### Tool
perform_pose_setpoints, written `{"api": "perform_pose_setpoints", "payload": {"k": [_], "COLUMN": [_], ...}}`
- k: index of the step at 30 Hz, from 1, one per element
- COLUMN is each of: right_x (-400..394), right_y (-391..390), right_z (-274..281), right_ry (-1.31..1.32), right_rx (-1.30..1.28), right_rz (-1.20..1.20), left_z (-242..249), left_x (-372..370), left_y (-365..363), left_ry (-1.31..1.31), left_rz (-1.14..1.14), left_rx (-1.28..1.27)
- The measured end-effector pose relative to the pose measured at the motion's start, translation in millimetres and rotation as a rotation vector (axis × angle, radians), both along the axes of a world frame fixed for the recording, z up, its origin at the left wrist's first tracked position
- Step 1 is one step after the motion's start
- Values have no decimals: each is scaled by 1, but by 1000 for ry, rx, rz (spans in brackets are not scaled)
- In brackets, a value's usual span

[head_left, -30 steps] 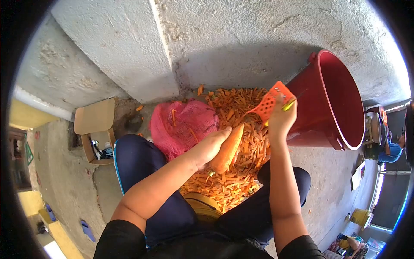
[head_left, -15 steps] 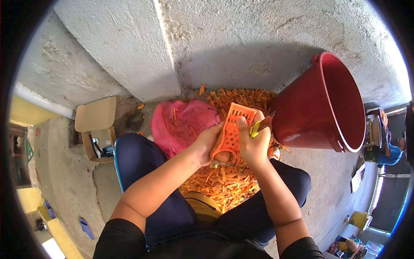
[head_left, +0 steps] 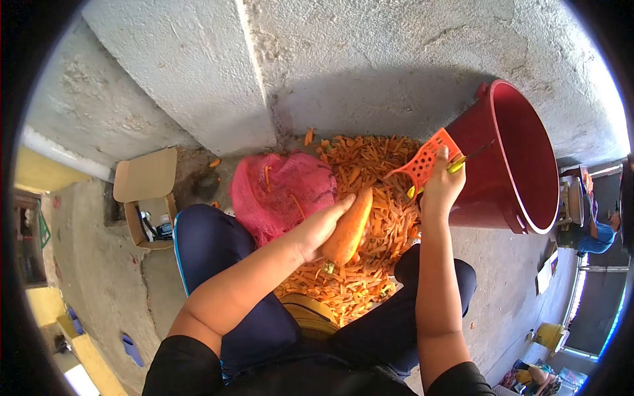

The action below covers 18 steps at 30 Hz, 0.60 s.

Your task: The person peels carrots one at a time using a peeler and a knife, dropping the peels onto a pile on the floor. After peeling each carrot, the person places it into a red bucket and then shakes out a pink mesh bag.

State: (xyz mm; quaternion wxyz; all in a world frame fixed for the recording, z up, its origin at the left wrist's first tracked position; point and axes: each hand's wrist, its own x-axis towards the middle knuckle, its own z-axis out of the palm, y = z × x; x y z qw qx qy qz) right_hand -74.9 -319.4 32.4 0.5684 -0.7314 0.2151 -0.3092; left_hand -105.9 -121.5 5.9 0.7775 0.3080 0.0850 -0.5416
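My left hand (head_left: 318, 231) is wrapped around a large orange carrot (head_left: 350, 228), tilted above the pile of peelings. In my right hand (head_left: 442, 188), off to the right and apart from the carrot, is an orange perforated plastic tool (head_left: 426, 162). A yellow-handled knife (head_left: 456, 164) is gripped in that same hand, its dark blade pointing towards the bucket. Orange peelings (head_left: 376, 158) lie heaped below and beyond both hands. A pink mesh sack (head_left: 281, 195) rests just left of the heap.
A large red bucket (head_left: 472, 171) leans, mouth to the right, beside my right hand. The rough wall (head_left: 370, 59) stands ahead. At left is an open cardboard box (head_left: 155, 218). A yellow rounded object (head_left: 310, 313) sits between my legs. Another person (head_left: 598, 234) is at far right.
My right hand has moved right and away with the orange perforated tool and knife, uncovering the carrot. My left hand now holds the carrot alone, in nearly the same place.
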Motion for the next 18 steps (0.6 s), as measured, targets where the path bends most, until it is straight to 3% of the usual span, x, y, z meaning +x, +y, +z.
{"api": "perform_pose_setpoints", "payload": {"k": [2, 4, 9, 15, 18], "right_x": [-6, -18, -39, -41, -35], "right_y": [16, 43, 67, 75, 59], "right_z": [6, 20, 9, 6, -3], "right_ry": [-82, -52, 23, 20, 118], "right_rx": [-106, -16, -111, -288, -317], "right_rz": [128, 257, 446, 398, 307], "left_z": [7, 0, -4, -11, -6], "left_x": [6, 10, 12, 7, 8], "left_y": [3, 3, -2, -8, -4], "left_ry": [34, 48, 95, 52, -96], "left_rz": [33, 77, 214, 264, 97], "left_rx": [80, 26, -37, 47, -8]}}
